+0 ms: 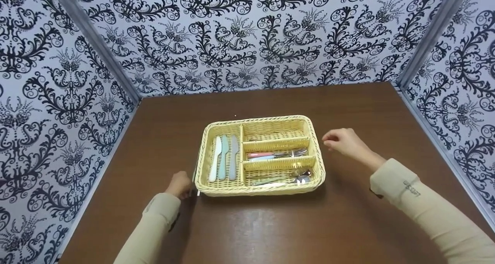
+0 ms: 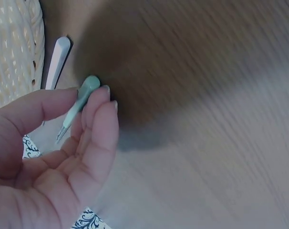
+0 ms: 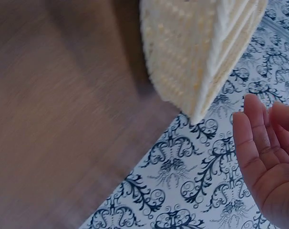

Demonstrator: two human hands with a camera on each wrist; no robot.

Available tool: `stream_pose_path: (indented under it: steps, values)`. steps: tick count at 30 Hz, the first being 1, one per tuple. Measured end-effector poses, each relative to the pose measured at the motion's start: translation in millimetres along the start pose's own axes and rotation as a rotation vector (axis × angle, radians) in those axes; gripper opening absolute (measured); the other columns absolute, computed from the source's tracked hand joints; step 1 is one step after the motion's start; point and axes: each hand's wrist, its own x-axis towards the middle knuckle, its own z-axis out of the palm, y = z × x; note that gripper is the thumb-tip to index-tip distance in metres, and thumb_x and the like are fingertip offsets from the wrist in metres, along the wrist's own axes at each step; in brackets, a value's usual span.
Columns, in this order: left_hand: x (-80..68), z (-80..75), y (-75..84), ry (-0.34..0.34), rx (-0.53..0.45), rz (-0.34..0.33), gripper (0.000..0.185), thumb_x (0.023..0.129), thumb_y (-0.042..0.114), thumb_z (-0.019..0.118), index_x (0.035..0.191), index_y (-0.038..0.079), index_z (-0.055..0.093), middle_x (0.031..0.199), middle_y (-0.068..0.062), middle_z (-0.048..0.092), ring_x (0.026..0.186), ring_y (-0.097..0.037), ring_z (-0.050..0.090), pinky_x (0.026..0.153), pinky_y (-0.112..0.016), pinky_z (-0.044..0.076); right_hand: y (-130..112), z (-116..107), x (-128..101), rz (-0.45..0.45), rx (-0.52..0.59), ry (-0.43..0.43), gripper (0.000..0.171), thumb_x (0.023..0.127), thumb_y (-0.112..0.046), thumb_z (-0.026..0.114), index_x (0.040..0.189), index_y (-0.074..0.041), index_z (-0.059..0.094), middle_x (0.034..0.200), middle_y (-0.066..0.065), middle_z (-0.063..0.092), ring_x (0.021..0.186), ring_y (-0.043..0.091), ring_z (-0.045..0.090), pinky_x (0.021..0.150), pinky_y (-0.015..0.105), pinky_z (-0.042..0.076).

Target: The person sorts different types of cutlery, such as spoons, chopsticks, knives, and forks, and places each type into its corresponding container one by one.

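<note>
In the left wrist view my left hand (image 2: 63, 157) pinches a green-handled piece of cutlery (image 2: 88, 88) between thumb and fingertips. Its metal end is mostly behind the hand, so its kind is unclear. A white-handled utensil (image 2: 57, 59) lies beside it, close to the basket wall. From the head view, the left hand (image 1: 180, 184) is at the left side of the wicker cutlery basket (image 1: 267, 192). My right hand (image 1: 344, 142) hovers off the basket's right side, fingers loosely bent and holding nothing; the right wrist view shows this hand (image 3: 266, 152) apart from the basket.
White, green and grey knives (image 1: 232, 159) lie in the basket's left compartment. Pink- and blue-handled forks (image 1: 267, 155) occupy a middle compartment on the right, and spoons (image 1: 301, 179) the front one. The back right compartment shows bare wicker. Patterned walls (image 1: 239, 36) enclose the brown table (image 1: 251, 233).
</note>
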Motion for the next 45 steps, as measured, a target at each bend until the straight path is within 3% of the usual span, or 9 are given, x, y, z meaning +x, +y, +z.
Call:
stream_pose_path:
  steps: [9,12,16,24,29,33,36,41,45]
  values:
    - [2.3,5.2,-0.7,-0.053,0.08,-0.05,0.015,0.072,-0.002,0.052,0.057,-0.001,0.053,0.047,-0.007,0.048,0.036,-0.014,0.044,0.034,-0.022,0.037,8,0,-3,-0.003,-0.041,-0.011,0.016,0.086,-0.006,0.058,0.094,0.005,0.066,0.083,0.018,0.066,0.067,0.021,0.062,0.057,0.028,0.046]
    - [1.7,5.3,-0.4,-0.061,0.07,-0.081,0.002,0.07,-0.004,0.052,0.072,-0.006,0.052,0.055,-0.01,0.05,0.039,-0.016,0.046,0.035,-0.024,0.039,9,2,-3,-0.021,-0.061,-0.007,0.014,0.085,-0.006,0.059,0.092,0.004,0.066,0.077,0.016,0.066,0.065,0.021,0.061,0.057,0.028,0.046]
    - [-1.0,3.4,0.8,-0.056,0.011,-0.128,0.017,0.072,0.0,0.054,0.087,-0.006,0.049,0.063,-0.012,0.05,0.043,-0.018,0.048,0.037,-0.026,0.04,11,4,-3,-0.024,-0.071,-0.006,0.013,0.085,-0.005,0.059,0.09,0.003,0.066,0.072,0.014,0.065,0.062,0.02,0.059,0.056,0.027,0.044]
    - [-2.8,-3.8,-4.8,-0.008,-0.034,-0.124,0.02,0.072,0.007,0.065,0.078,-0.004,0.05,0.055,-0.011,0.052,0.042,-0.018,0.049,0.037,-0.027,0.043,10,4,-3,-0.009,-0.056,-0.022,0.014,0.085,-0.007,0.058,0.092,0.003,0.066,0.074,0.015,0.065,0.062,0.014,0.057,0.057,0.028,0.045]
    - [2.1,-19.1,-10.2,0.056,-0.065,-0.095,0.017,0.066,0.002,0.068,0.067,-0.001,0.052,0.052,-0.008,0.051,0.042,-0.017,0.049,0.038,-0.027,0.042,9,3,-3,-0.009,-0.063,-0.021,0.014,0.086,-0.007,0.058,0.093,0.003,0.066,0.073,0.013,0.064,0.064,0.018,0.058,0.059,0.029,0.045]
    - [7.1,-37.3,-4.0,0.166,-0.016,0.009,0.016,0.065,-0.002,0.057,0.06,0.006,0.044,0.054,-0.004,0.042,0.046,-0.017,0.04,0.039,-0.028,0.035,5,3,-1,-0.012,-0.066,-0.01,0.014,0.086,-0.006,0.058,0.093,0.003,0.066,0.075,0.012,0.065,0.067,0.023,0.06,0.059,0.029,0.045]
    - [10.0,-50.8,11.9,0.253,0.029,0.11,0.02,0.065,-0.002,0.05,0.057,0.009,0.035,0.055,-0.001,0.032,0.049,-0.017,0.031,0.042,-0.029,0.029,-2,5,1,-0.038,-0.088,0.017,0.015,0.086,-0.005,0.057,0.094,0.004,0.066,0.08,0.015,0.066,0.068,0.022,0.06,0.061,0.031,0.046]
    - [5.2,-59.0,59.8,0.335,0.1,0.294,0.014,0.07,0.001,0.054,0.061,0.006,0.044,0.056,-0.005,0.041,0.05,-0.021,0.04,0.045,-0.034,0.034,-24,14,8,-0.179,-0.134,0.146,0.015,0.085,-0.006,0.06,0.094,0.003,0.068,0.089,0.017,0.068,0.077,0.027,0.063,0.071,0.041,0.051]
    - [-11.4,-42.8,105.9,0.394,0.31,0.448,0.005,0.074,-0.002,0.053,0.075,0.0,0.058,0.072,-0.015,0.058,0.063,-0.033,0.059,0.053,-0.043,0.048,-50,28,11,-0.36,-0.162,0.226,0.013,0.083,-0.004,0.062,0.094,0.002,0.067,0.088,0.015,0.067,0.078,0.026,0.064,0.07,0.036,0.053]
